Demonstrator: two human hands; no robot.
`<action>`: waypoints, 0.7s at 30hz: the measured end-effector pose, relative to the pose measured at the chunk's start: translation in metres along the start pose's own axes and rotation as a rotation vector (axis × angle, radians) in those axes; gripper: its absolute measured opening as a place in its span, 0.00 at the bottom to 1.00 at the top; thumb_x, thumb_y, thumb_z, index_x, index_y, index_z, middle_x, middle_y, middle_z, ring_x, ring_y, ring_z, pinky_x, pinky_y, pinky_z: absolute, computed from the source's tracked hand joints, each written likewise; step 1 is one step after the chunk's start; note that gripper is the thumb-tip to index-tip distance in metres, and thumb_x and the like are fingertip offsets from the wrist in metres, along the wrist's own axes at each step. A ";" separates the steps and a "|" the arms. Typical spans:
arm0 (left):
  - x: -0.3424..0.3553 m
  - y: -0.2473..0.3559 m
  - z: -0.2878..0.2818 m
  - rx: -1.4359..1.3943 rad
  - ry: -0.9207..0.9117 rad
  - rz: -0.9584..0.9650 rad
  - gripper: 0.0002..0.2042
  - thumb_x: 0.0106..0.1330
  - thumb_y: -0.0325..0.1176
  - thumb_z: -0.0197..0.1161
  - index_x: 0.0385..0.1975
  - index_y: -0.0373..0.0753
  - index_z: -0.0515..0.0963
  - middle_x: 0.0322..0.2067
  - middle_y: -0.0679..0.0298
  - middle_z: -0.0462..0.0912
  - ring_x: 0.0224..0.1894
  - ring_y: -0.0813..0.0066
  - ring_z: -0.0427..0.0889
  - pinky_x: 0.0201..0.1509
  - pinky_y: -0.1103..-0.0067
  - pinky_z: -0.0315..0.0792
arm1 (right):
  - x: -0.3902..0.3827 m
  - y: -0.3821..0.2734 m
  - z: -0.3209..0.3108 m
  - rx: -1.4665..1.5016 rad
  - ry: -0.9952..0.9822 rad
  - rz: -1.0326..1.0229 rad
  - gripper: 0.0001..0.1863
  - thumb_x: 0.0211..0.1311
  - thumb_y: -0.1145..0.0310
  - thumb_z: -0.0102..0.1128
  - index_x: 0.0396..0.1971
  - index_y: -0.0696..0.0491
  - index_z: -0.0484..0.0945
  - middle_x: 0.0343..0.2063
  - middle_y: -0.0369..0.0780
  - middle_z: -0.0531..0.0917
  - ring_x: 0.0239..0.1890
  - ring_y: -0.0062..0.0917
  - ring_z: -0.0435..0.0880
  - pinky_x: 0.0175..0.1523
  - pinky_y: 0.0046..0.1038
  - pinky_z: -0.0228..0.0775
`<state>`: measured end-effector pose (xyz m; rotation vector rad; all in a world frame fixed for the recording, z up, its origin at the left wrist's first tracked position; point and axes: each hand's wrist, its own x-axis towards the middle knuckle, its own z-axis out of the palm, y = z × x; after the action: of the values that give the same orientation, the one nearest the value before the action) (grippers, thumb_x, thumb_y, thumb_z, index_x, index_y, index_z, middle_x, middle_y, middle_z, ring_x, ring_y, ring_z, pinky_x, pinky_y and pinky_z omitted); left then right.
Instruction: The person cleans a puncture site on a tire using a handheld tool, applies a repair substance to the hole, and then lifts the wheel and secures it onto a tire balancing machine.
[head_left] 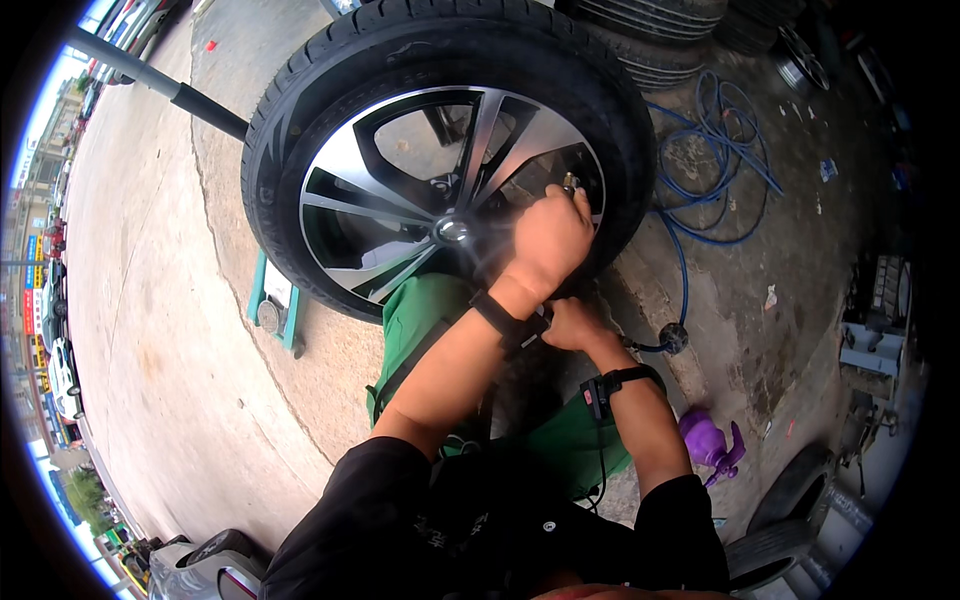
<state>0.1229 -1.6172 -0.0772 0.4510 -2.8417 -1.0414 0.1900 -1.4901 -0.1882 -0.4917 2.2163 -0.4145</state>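
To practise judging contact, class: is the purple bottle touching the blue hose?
Apart. The head view shows bare floor between the purple bottle and the nearest visible part of the blue hose.

You had bright daylight from the left, a pale, sunlit-toned floor (pixel 200 350), a dimmer right side, glints on the wheel (pixel 452 230), and bent, blue-fringed edges.

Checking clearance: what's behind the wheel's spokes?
Through the wheel's upper-left gap, pale floor and a dark bar. The left hand hides whatever lies behind it.
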 end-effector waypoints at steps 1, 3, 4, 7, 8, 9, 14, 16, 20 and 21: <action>0.000 0.001 0.000 -0.009 -0.018 -0.014 0.21 0.74 0.44 0.49 0.32 0.28 0.73 0.24 0.39 0.82 0.29 0.39 0.83 0.35 0.57 0.79 | -0.001 0.001 -0.001 0.008 -0.002 0.002 0.24 0.46 0.62 0.63 0.48 0.48 0.84 0.43 0.48 0.86 0.49 0.45 0.84 0.56 0.41 0.77; 0.000 0.002 -0.001 -0.018 -0.034 -0.035 0.22 0.75 0.45 0.48 0.32 0.27 0.73 0.25 0.38 0.82 0.31 0.37 0.83 0.38 0.55 0.78 | -0.004 -0.002 -0.005 0.000 -0.011 -0.011 0.25 0.45 0.62 0.62 0.48 0.49 0.84 0.43 0.49 0.86 0.48 0.45 0.84 0.55 0.41 0.77; 0.000 0.001 -0.002 -0.017 -0.033 -0.042 0.22 0.75 0.45 0.48 0.32 0.28 0.73 0.25 0.38 0.82 0.31 0.37 0.83 0.38 0.55 0.78 | -0.005 -0.004 -0.007 -0.004 -0.016 -0.014 0.25 0.45 0.62 0.62 0.49 0.49 0.84 0.43 0.49 0.86 0.48 0.45 0.84 0.55 0.41 0.77; -0.001 0.002 -0.004 -0.005 -0.028 -0.054 0.22 0.75 0.45 0.48 0.32 0.29 0.74 0.25 0.39 0.82 0.32 0.37 0.83 0.39 0.55 0.78 | -0.003 -0.007 -0.009 -0.007 -0.056 -0.014 0.26 0.45 0.63 0.62 0.50 0.50 0.83 0.44 0.50 0.86 0.49 0.45 0.84 0.55 0.41 0.77; -0.001 0.003 -0.004 0.000 -0.027 -0.054 0.22 0.75 0.45 0.48 0.31 0.29 0.74 0.26 0.39 0.82 0.32 0.37 0.83 0.38 0.55 0.78 | -0.003 -0.003 -0.006 0.006 -0.018 -0.023 0.23 0.44 0.63 0.63 0.45 0.51 0.84 0.41 0.50 0.86 0.47 0.46 0.84 0.53 0.41 0.77; 0.000 0.003 -0.003 0.006 -0.025 -0.053 0.22 0.75 0.45 0.48 0.31 0.29 0.74 0.26 0.39 0.82 0.32 0.37 0.83 0.38 0.55 0.78 | -0.001 0.000 -0.002 0.018 0.020 -0.030 0.21 0.44 0.62 0.65 0.41 0.52 0.84 0.39 0.50 0.86 0.45 0.46 0.85 0.52 0.41 0.77; -0.001 0.004 -0.003 -0.006 -0.021 -0.051 0.22 0.75 0.45 0.48 0.31 0.29 0.74 0.26 0.39 0.82 0.31 0.37 0.83 0.38 0.54 0.78 | 0.003 -0.003 -0.004 -0.014 -0.063 -0.013 0.27 0.45 0.63 0.63 0.51 0.50 0.83 0.45 0.50 0.85 0.50 0.45 0.83 0.57 0.41 0.76; 0.000 0.006 -0.002 -0.002 -0.028 -0.054 0.22 0.75 0.45 0.47 0.31 0.29 0.74 0.25 0.39 0.82 0.31 0.37 0.83 0.38 0.54 0.78 | 0.004 -0.001 -0.004 -0.020 -0.073 -0.004 0.27 0.45 0.63 0.63 0.51 0.50 0.83 0.45 0.50 0.85 0.50 0.45 0.83 0.57 0.41 0.76; 0.000 0.005 -0.003 0.023 -0.032 -0.039 0.21 0.75 0.45 0.47 0.31 0.29 0.74 0.25 0.39 0.82 0.31 0.37 0.83 0.37 0.55 0.78 | 0.004 -0.001 -0.004 -0.015 -0.061 -0.009 0.27 0.46 0.63 0.62 0.50 0.51 0.83 0.45 0.50 0.85 0.50 0.45 0.83 0.57 0.40 0.76; 0.001 0.005 -0.004 0.031 -0.030 -0.036 0.21 0.75 0.45 0.47 0.31 0.29 0.74 0.25 0.39 0.82 0.30 0.37 0.83 0.37 0.55 0.78 | 0.004 -0.002 -0.005 -0.012 -0.061 -0.013 0.26 0.46 0.63 0.62 0.50 0.51 0.83 0.44 0.50 0.85 0.50 0.45 0.83 0.57 0.40 0.76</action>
<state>0.1218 -1.6162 -0.0714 0.4953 -2.8897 -1.0206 0.1846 -1.4925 -0.1869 -0.5186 2.1587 -0.3884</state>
